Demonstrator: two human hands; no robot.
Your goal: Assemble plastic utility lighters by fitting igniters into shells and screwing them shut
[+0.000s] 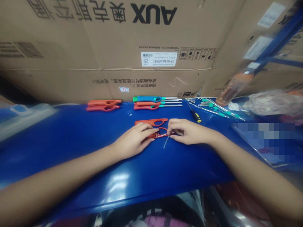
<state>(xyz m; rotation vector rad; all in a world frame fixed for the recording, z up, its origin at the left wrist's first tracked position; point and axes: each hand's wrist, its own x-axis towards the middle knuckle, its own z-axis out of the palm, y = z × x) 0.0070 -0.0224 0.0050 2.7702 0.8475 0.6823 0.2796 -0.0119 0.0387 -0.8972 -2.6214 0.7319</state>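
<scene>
My left hand [134,140] is closed on an orange lighter handle half [161,135], holding it against the blue table. Thin wires show inside its trigger loop. My right hand [189,130] pinches at the front end of that half, and a thin translucent tube [166,142] sticks out below its fingertips. What else lies between those fingers is hidden. Just behind both hands lies another orange handle half [151,121]. A black and yellow screwdriver [196,116] rests beyond my right hand.
At the back lie several long-nosed lighters [151,102], orange handle shells [103,105] and metal lighter rods with green parts [217,109]. A drink bottle [234,88] and a plastic bag [267,105] stand at right. A large cardboard box [106,56] walls off the table's rear.
</scene>
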